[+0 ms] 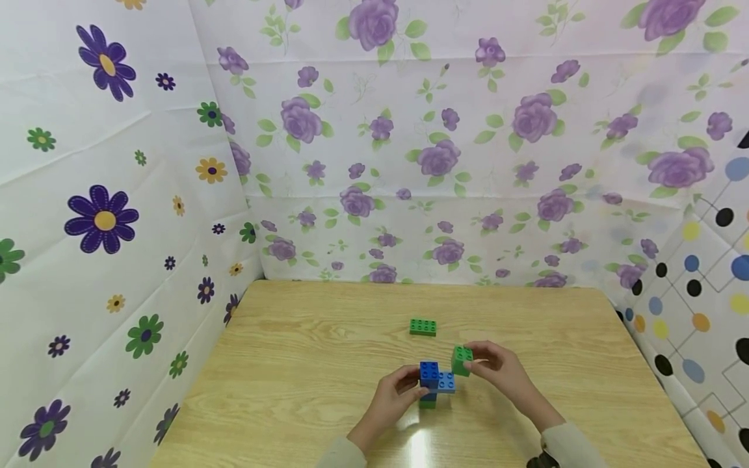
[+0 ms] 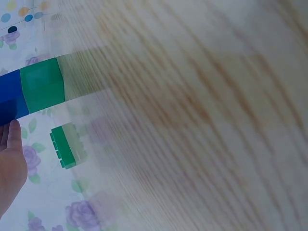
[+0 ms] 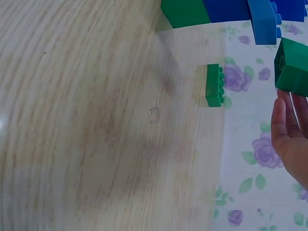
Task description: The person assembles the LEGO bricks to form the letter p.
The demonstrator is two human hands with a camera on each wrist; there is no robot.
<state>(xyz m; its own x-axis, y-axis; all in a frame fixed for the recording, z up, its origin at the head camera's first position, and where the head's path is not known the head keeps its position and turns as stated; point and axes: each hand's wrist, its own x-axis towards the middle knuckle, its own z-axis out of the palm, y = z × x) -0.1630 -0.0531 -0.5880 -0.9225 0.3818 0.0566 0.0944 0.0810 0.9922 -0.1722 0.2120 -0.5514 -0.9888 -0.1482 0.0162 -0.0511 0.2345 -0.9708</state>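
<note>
A small tower of toy building blocks stands on the table, with a dark blue block (image 1: 429,372) on top and a green block (image 2: 43,84) at its base. A light blue block (image 1: 446,381) juts out from it to the right. My left hand (image 1: 393,398) grips the tower from the left near its top. Just right of the light blue block, my right hand (image 1: 502,370) pinches a square green block (image 1: 460,361) between thumb and fingers. In the right wrist view this green block (image 3: 294,67) is held apart from the light blue block (image 3: 263,23).
Beyond the tower a flat green block (image 1: 422,327) with studs up lies on the wooden table (image 1: 304,364). Flowered cloth (image 1: 374,214) rises along the table's back edge, with patterned cloths at the left and right sides.
</note>
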